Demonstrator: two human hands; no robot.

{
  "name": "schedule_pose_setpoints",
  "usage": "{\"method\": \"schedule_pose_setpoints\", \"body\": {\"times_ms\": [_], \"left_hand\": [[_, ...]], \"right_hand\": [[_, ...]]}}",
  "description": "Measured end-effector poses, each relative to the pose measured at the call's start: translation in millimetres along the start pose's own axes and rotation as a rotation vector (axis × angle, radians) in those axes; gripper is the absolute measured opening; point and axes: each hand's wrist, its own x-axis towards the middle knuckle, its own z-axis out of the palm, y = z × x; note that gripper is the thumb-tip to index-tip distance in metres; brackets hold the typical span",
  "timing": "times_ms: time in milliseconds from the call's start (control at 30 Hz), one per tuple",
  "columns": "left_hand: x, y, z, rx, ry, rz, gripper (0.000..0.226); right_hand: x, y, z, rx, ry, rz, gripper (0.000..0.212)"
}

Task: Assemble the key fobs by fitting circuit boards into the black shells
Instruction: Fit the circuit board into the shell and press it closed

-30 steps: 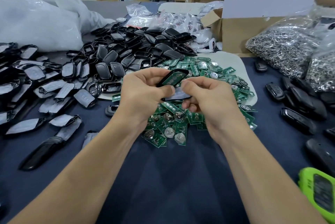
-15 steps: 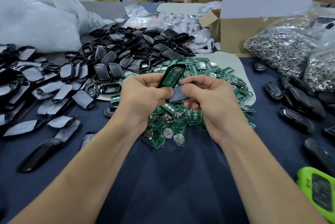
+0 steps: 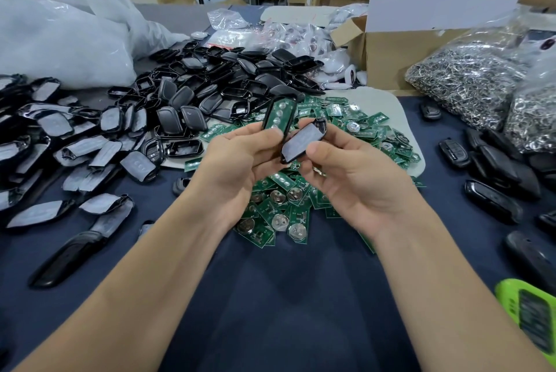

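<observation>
The dark blue cloth (image 3: 270,296) is stretching from the wearer up to the grip, where the left hand (image 3: 240,167) is pinching a black shell (image 3: 267,118) with a green circuit board (image 3: 279,114) seated inside. The right hand (image 3: 355,179) is clamping a film-covered cover half (image 3: 302,143) under its thumb. Since a second ago the hands are turning outward and the two parts are opening apart, seemingly meeting only at their lower ends, so closing looks still ahead. Under the grip the loose boards (image 3: 279,209) are lying heaped, and beyond it the empty shells (image 3: 210,91) are waiting.
</observation>
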Motion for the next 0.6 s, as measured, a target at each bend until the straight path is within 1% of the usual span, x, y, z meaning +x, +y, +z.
{"method": "schedule_pose_setpoints", "body": {"times_ms": [100, 167, 267, 433, 500, 600], "left_hand": [[2, 1, -2, -0.067, 0.106, 0.016, 0.013], [3, 1, -3, -0.055, 0.145, 0.046, 0.014], [2, 0, -1, -0.008, 0.139, 0.092, 0.015], [-3, -1, 2, 0.112, 0.14, 0.158, 0.009], [-4, -1, 2, 0.146, 0.132, 0.181, 0.008], [-6, -2, 4, 0.207, 0.131, 0.223, 0.013]], "right_hand": [[-1, -4, -5, 0.157, -0.045, 0.064, 0.033], [-2, -6, -6, 0.274, -0.092, 0.089, 0.026], [-3, -8, -3, 0.382, -0.115, 0.1, 0.024], [-4, -12, -3, 0.488, -0.059, 0.078, 0.025], [-5, -13, -3, 0.492, -0.054, 0.076, 0.026], [-7, -14, -5, 0.567, -0.062, 0.088, 0.029]]}}
